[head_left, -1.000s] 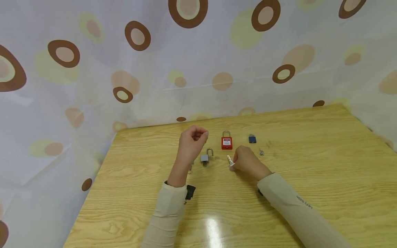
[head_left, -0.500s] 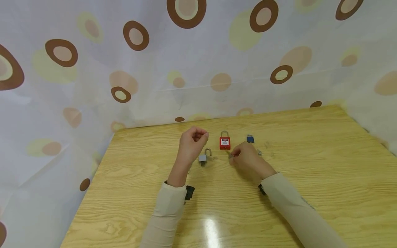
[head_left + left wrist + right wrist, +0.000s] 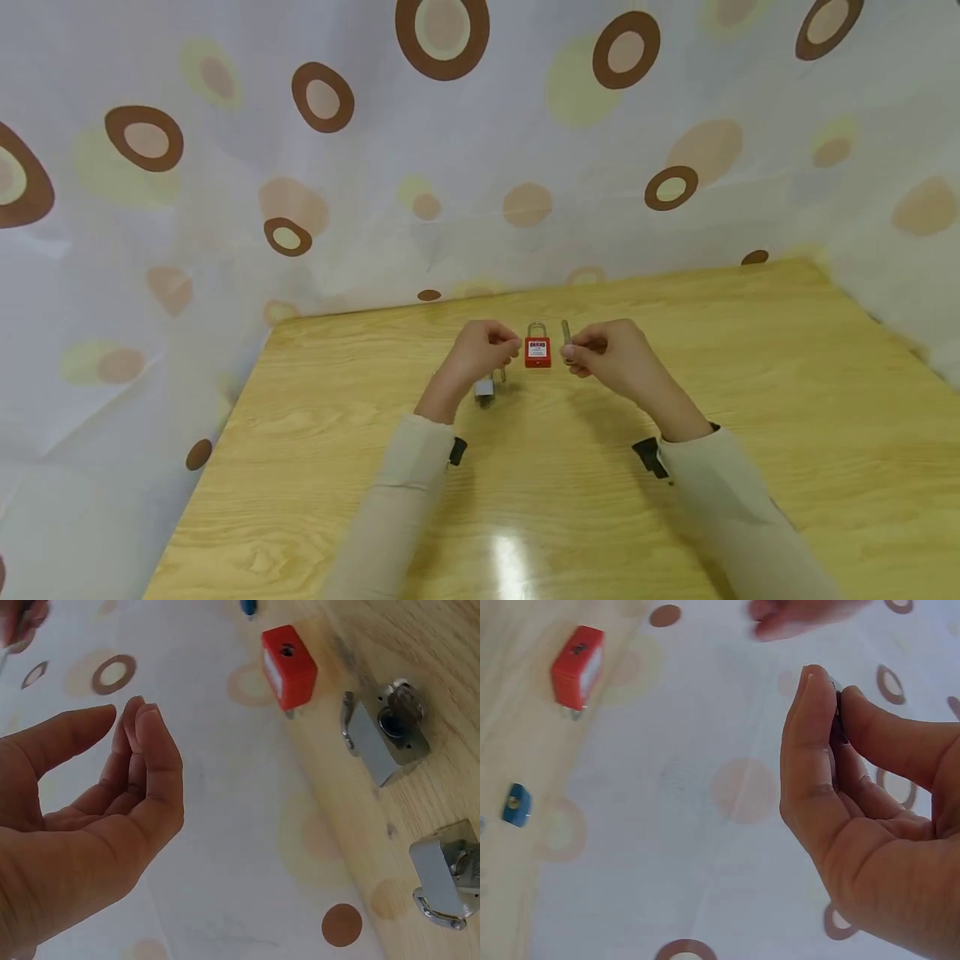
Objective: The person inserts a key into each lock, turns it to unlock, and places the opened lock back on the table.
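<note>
My right hand (image 3: 618, 358) pinches a key (image 3: 566, 331) between thumb and fingertips, its blade pointing up, just right of the red padlock (image 3: 537, 353). That padlock stands with its shackle upward. To its left my left hand (image 3: 480, 354) is raised with loosely curled fingers; the left wrist view shows a gap between thumb and fingertips and nothing held. Below the left hand is a silver padlock (image 3: 484, 388), with a key in it in the left wrist view. In the right wrist view, the right fingers (image 3: 810, 742) mostly cover the key.
A second silver padlock with a key (image 3: 442, 877) appears in the left wrist view. The blue padlock (image 3: 516, 805) shows in the right wrist view; my right hand hides it in the head view. A patterned sheet (image 3: 465, 250) stands behind the wooden table (image 3: 555, 492).
My right hand has lifted off the tabletop with the key and turned it upright. My left hand has shifted slightly right and down, toward the red padlock.
</note>
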`<state>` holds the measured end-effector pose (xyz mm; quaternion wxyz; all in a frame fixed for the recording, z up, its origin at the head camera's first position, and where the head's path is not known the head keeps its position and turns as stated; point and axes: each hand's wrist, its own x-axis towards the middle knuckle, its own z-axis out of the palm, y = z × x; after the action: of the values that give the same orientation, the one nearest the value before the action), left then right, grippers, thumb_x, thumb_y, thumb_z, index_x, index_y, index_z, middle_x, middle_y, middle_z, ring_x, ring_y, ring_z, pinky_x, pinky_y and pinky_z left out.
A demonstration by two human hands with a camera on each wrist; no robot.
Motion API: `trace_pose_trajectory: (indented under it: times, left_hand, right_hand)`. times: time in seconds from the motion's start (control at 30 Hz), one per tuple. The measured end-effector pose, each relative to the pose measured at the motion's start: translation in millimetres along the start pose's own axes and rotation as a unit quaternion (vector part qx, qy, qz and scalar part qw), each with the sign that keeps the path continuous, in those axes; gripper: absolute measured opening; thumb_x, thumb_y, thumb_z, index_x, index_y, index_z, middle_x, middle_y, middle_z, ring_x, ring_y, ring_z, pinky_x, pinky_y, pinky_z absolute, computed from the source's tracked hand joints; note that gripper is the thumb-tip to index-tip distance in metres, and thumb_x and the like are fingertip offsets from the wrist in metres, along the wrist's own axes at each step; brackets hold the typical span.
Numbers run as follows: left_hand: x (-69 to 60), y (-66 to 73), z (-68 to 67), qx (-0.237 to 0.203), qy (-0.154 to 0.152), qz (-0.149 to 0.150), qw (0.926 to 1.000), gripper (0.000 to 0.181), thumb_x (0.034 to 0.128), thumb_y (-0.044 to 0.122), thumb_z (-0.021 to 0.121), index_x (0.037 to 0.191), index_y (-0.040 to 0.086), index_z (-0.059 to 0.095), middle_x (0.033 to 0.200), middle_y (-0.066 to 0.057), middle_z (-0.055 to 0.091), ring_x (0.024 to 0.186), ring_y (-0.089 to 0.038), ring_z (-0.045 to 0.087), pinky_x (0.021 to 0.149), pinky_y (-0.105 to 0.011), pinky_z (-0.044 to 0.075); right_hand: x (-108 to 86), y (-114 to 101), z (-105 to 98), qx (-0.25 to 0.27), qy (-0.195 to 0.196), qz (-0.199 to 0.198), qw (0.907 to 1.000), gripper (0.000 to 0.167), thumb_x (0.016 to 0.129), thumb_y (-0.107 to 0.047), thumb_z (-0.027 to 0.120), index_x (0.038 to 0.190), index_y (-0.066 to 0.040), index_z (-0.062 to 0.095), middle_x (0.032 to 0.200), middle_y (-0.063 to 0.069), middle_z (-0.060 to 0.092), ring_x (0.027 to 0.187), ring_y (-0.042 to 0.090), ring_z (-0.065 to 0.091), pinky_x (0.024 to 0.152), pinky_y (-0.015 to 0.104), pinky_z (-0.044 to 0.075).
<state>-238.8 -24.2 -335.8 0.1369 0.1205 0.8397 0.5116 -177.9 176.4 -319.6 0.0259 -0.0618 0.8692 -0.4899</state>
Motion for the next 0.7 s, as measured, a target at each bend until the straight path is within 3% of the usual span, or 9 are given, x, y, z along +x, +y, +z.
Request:
trace_pose_trajectory:
  times: [0.07,0.13,0.2,0.3,0.33,0.47,0.7]
  left_hand:
    - [15.3,-1.7,4.5,0.048,-0.015,-0.014,0.9986,0.021,0.0973,0.012,0.058,0.106,-0.005,0.066,0.094,-0.014,0.065,0.085,-0.030,0.063,0.077,-0.039,0.054]
    - [32.6,-2.4,10.7,0.119,-0.021,-0.026,0.9923,0.022,0.0972,0.013,0.058,0.088,-0.005,0.066,0.084,-0.013,0.065,0.071,-0.027,0.061,0.070,-0.035,0.053]
    - [49.4,-2.9,17.6,0.198,-0.012,-0.026,0.9797,0.030,0.0962,0.016,0.060,0.072,-0.001,0.060,0.071,-0.008,0.060,0.057,-0.019,0.052,0.059,-0.028,0.047]
    - [67.1,-4.9,29.1,0.284,0.005,-0.036,0.9580,0.045,0.0942,0.022,0.064,0.057,0.010,0.041,0.053,0.001,0.040,0.047,-0.010,0.030,0.050,-0.023,0.033]
    - [70.7,-5.8,32.0,0.298,0.010,-0.041,0.9536,0.047,0.0931,0.024,0.065,0.057,0.012,0.038,0.053,0.003,0.031,0.047,-0.009,0.028,0.049,-0.024,0.032]
    - [76.9,-8.4,40.5,0.316,0.018,-0.069,0.9462,0.052,0.0891,0.032,0.070,0.054,0.013,0.037,0.051,0.004,0.028,0.048,-0.010,0.028,0.047,-0.024,0.031]
    - [77.1,-10.9,51.8,0.333,0.012,-0.100,0.9376,0.036,0.0876,0.038,0.069,0.068,0.011,0.055,0.064,0.001,0.047,0.054,-0.013,0.039,0.048,-0.025,0.033]
  right_hand:
    - [-3.8,-5.7,-2.0,-0.005,0.005,-0.005,1.0000,0.025,0.096,-0.014,0.060,0.107,0.008,0.066,0.095,0.017,0.069,0.078,0.018,0.068,0.072,0.031,0.056]
    - [-7.8,-11.2,-4.2,-0.020,0.015,-0.013,0.9996,0.024,0.096,-0.015,0.060,0.106,0.006,0.067,0.093,0.014,0.070,0.079,0.019,0.067,0.073,0.034,0.056]
    - [-11.7,-16.5,-7.2,-0.034,0.027,-0.019,0.9989,0.024,0.096,-0.016,0.060,0.105,0.004,0.068,0.092,0.012,0.070,0.081,0.021,0.067,0.074,0.036,0.055]
    - [-19.0,-21.8,-11.3,-0.051,0.043,-0.019,0.9976,0.023,0.096,-0.017,0.060,0.104,0.003,0.068,0.090,0.012,0.070,0.083,0.024,0.067,0.075,0.038,0.054]
    - [-20.7,-23.1,-12.4,-0.054,0.046,-0.020,0.9973,0.023,0.096,-0.017,0.061,0.104,0.003,0.068,0.090,0.012,0.070,0.083,0.025,0.067,0.075,0.039,0.054]
    - [-23.7,-25.5,-14.4,-0.060,0.048,-0.022,0.9968,0.023,0.096,-0.018,0.061,0.104,0.002,0.069,0.090,0.012,0.070,0.083,0.025,0.066,0.073,0.038,0.054]
    - [-25.8,-26.9,-13.2,-0.051,0.034,-0.014,0.9980,0.022,0.096,-0.016,0.061,0.105,0.003,0.067,0.089,0.011,0.069,0.082,0.023,0.065,0.071,0.035,0.053]
